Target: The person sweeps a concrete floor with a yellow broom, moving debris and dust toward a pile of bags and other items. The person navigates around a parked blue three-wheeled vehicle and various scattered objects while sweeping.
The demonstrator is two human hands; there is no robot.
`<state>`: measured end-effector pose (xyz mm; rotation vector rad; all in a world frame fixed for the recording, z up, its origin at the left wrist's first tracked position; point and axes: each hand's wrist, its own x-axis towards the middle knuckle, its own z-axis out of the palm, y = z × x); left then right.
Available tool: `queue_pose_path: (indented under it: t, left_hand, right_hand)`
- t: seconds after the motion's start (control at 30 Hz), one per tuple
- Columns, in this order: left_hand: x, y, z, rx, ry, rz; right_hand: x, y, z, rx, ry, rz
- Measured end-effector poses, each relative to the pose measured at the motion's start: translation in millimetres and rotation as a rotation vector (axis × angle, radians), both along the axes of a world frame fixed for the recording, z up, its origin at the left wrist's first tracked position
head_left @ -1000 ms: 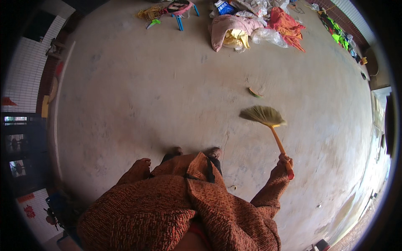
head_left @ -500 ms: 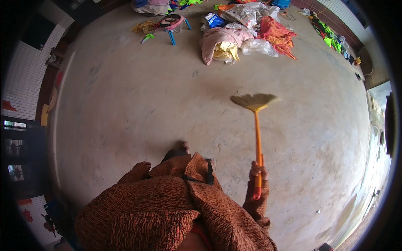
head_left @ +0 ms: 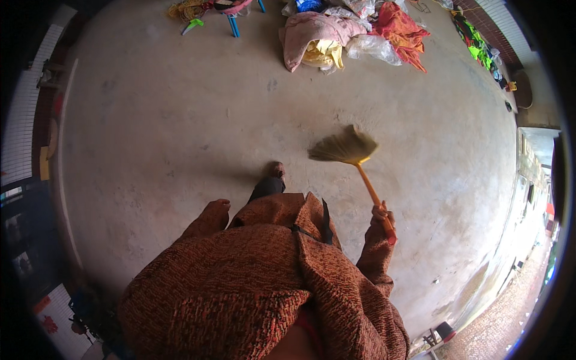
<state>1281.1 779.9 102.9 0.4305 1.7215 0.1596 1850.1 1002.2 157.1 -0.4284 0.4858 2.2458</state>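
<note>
My right hand (head_left: 383, 213) is wrapped round the orange handle of a broom (head_left: 369, 184), near its red end. The handle slants away to the left, up to a yellow collar. Beyond that the fanned, greyish-brown bristles (head_left: 344, 146) are spread over the grey concrete floor, a little blurred. On the other side, my left hand (head_left: 222, 206) hangs beside the brown patterned coat at the sleeve's end, apart from the broom. Its fingers are too small and hidden to make out. Between the hands, one foot (head_left: 276, 170) shows ahead of the coat.
Ahead lies a heap with a pink cloth (head_left: 318, 30), orange-red fabric (head_left: 399, 33) and clear plastic (head_left: 373, 49). A blue-legged stool (head_left: 233, 25) stands at the far left, near a green-handled tool (head_left: 192, 25). Bright green items (head_left: 477, 51) line the right wall.
The broom's bristles have swung left and the handle now slants. My foot has come forward. The heap and stool sit higher in the picture, partly cut off.
</note>
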Motion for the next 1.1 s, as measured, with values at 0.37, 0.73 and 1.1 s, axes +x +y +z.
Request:
queue_pose_path:
  t: [0.37, 0.73, 1.1]
  left_hand:
    - [-59, 49, -50, 0.026, 0.071, 0.126]
    - [40, 103, 83, 0.169, 0.481, -1.197]
    - [64, 110, 53, 0.287, 0.381, -0.929]
  right_hand:
    - [-58, 15, 84, 0.063, -0.500, 0.051]
    - [-164, 134, 21, 0.194, 0.194, 0.446]
    - [-122, 189, 75, 0.103, -0.330, 0.160]
